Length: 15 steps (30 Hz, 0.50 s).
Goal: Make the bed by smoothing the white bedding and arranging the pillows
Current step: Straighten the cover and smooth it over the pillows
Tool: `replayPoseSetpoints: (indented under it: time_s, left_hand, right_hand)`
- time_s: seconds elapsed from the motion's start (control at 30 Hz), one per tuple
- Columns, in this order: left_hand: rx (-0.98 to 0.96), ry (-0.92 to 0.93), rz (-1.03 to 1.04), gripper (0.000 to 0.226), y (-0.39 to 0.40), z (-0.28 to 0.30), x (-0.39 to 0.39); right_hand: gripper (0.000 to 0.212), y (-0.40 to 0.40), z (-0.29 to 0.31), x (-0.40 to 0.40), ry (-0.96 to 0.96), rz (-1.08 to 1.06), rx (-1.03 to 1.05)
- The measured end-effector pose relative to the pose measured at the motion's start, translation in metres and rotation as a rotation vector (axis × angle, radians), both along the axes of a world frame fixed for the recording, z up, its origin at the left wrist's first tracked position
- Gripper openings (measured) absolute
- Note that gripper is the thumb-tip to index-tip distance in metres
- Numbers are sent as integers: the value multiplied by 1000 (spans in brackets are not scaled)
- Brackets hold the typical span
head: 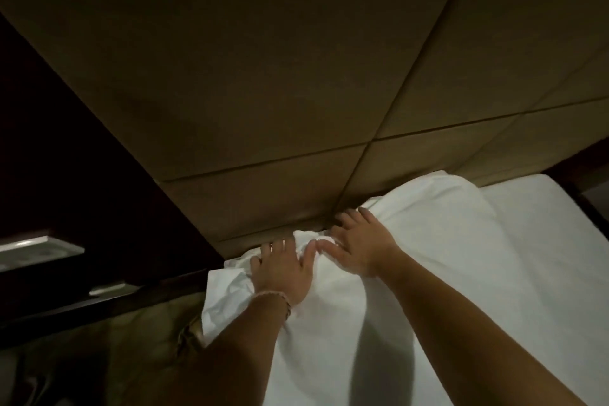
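Head of the bed, seen from beside it: the white bedding (412, 290) covers the mattress from the near edge to the far padded headboard (263, 92), with its crumpled corner (227, 293) hanging over the left side. The left hand (283, 270) lies flat on bunched cloth at the far left corner; the right hand (359, 247), just right of it with thumbs nearly touching, presses spread fingers (346, 219) where cloth meets headboard. Neither grip is clenched: both are released, palms down, pressing rather than grasping. A plump white pillow (445, 204) leans against the headboard at the right hand. The cloth looks light, limp and easily creased, so it should slide under flat palms; a pinch at the loose left corner would likely serve best for pulling it taut. The pillow appears soft and best taken at its 2 ends.
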State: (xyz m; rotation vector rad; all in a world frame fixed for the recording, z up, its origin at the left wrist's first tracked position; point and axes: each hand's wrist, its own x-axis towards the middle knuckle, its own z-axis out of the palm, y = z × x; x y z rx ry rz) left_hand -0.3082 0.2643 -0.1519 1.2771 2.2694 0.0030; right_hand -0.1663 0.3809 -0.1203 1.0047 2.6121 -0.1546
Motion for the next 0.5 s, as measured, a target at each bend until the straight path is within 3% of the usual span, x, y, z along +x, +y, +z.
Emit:
replayPoseSetpoints:
  time_s: [0.1, 0.2, 0.33, 0.5]
  left_hand:
    - [-132, -184, 32, 74, 6, -25, -4]
    - [-192, -280, 55, 82, 6, -42, -3]
    - [-171, -231, 57, 78, 4, -38, 5]
    - [-88, -184, 97, 82, -6, -29, 13]
  right_hand:
    - [95, 9, -29, -3, -103, -24, -140]
    - [104, 9, -43, -2, -209, -21, -255]
    - [111, 6, -41, 2, -175, -34, -259]
    - [91, -6, -32, 4, -174, -90, -263]
